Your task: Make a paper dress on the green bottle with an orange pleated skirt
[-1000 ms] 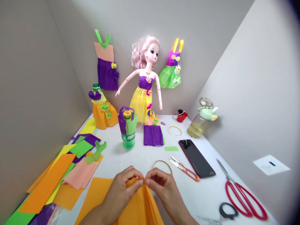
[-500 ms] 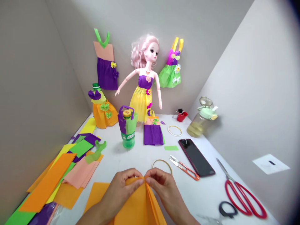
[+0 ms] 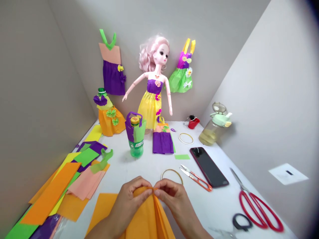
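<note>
Both my hands pinch the gathered top edge of an orange paper sheet near the table's front edge. My left hand holds the folds from the left, and my right hand grips them from the right, fingertips almost touching. The paper fans out in pleats towards me. Just beyond my right hand lies a thin tape ring, partly hidden by my fingers. Another flat orange sheet lies under my left wrist.
A doll in a paper dress stands at the back, with paper dresses on the wall. A green bottle, purple skirt, phone, orange snips, red scissors and a jar surround it. Coloured paper sheets pile up at left.
My hands have stayed in place, working the pleats tighter at the pinch; the orange paper below has drawn in slightly.
</note>
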